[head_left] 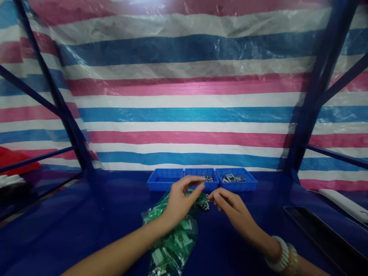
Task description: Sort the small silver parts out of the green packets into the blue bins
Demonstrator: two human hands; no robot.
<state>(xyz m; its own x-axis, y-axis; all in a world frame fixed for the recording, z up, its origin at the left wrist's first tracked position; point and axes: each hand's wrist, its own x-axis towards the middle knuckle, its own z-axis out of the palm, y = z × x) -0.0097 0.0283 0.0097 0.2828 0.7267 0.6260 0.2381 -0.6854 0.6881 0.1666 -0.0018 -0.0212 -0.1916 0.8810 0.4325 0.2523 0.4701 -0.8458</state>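
l hand (181, 198) tips nearly together, r hand (232, 207) tips together, holds unclear; twd blue table (115, 220) far edge, pinch metal pcs (206, 206) lightly.

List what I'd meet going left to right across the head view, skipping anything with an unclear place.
Red material, left blue bin, middle blue bin, right blue bin, dark flat panel.

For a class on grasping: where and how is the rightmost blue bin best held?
Probably by the right rim of the bin, with the right hand coming from above right and straddling that wall. The bin is upright and open-topped, so its rim looks pinchable; its left wall stands close beside the middle bin, leaving little room there. Keep it level: metal parts lie inside.
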